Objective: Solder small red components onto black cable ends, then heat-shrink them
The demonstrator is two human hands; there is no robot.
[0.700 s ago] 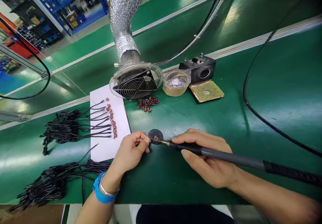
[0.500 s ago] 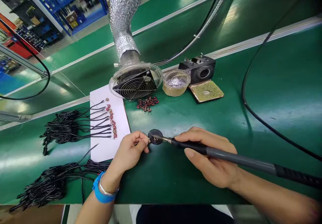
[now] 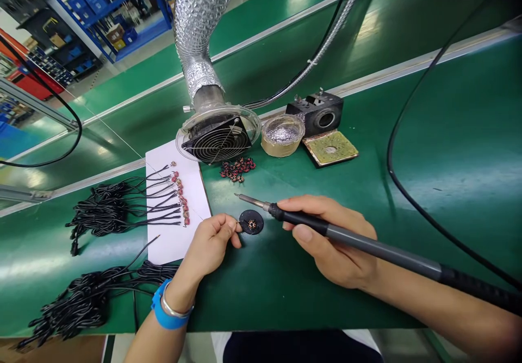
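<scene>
My right hand (image 3: pixel 340 241) grips a soldering iron (image 3: pixel 362 246) like a pen; its metal tip points left, raised above and just beyond a round black disc (image 3: pixel 256 229). On the disc sits a small star-shaped copper-coloured part (image 3: pixel 252 224). My left hand (image 3: pixel 214 241) is closed in a pinch at the disc's left edge. A thin strand of solder wire (image 3: pixel 122 139) runs from the upper left down to this hand, its end mostly hidden by the fingers. Several similar small red and copper parts (image 3: pixel 237 169) lie in a pile beyond the disc.
A fume extractor fan (image 3: pixel 220 140) on a foil duct hangs over the bench. Behind stand a round tub (image 3: pixel 283 136), a black iron holder (image 3: pixel 320 114) and a yellowish sponge (image 3: pixel 331 149). Black cables (image 3: pixel 101 208) lie left, ends on white paper (image 3: pixel 163 243); another cable bundle (image 3: pixel 73 303) lies nearer.
The soldering iron's tip has lifted off the part on the disc and moved up and away, with my right hand. My left hand stays pinched at the disc's edge.
</scene>
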